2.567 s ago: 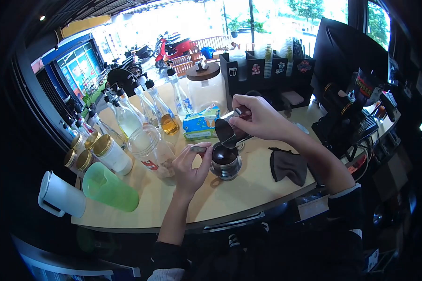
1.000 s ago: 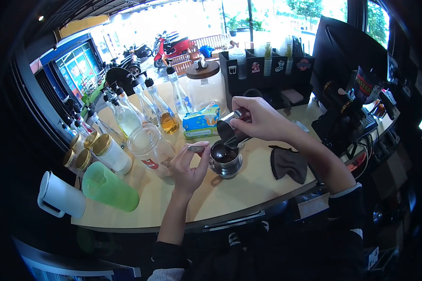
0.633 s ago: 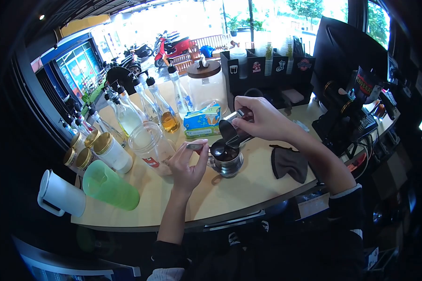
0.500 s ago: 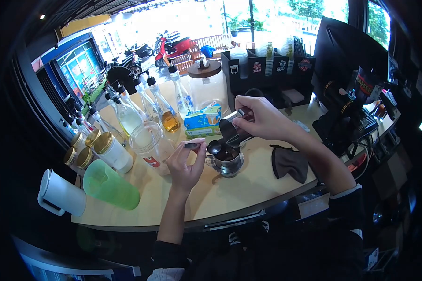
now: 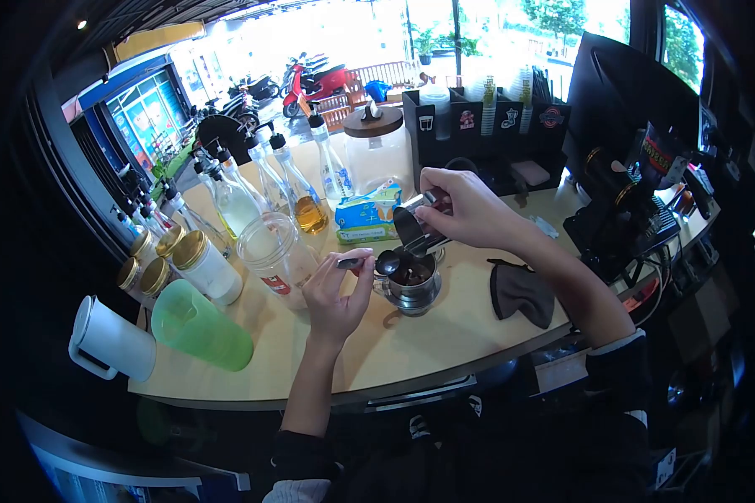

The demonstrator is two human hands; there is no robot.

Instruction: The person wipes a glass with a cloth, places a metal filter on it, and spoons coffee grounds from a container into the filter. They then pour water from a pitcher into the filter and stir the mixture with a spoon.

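My left hand [image 5: 337, 298] pinches the handle of a spoon [image 5: 387, 262], whose dark bowl lies at the rim of a small metal cup [image 5: 413, 295]. Above that cup, my right hand [image 5: 461, 205] grips the handle of a dark metal scoop [image 5: 408, 228], tilted down toward the cup's mouth. Something dark shows inside the cup, but I cannot make out what it is. Just left of my left hand stands a clear plastic jar [image 5: 273, 256] with a red label. A blue and green tissue pack [image 5: 367, 216] lies behind the cup.
A crumpled dark cloth [image 5: 522, 293] lies to the right. At the left are a green pitcher [image 5: 201, 325], a white jug [image 5: 113, 339], gold-lidded jars [image 5: 206, 268] and several pump bottles [image 5: 309, 210]. A wooden-lidded jar [image 5: 379, 155] and black cup organizer [image 5: 491, 138] stand behind.
The view has shifted slightly, moving the scene a little to the right. Both hands keep their holds on the spoon and scoop, almost in the same places over the cup.
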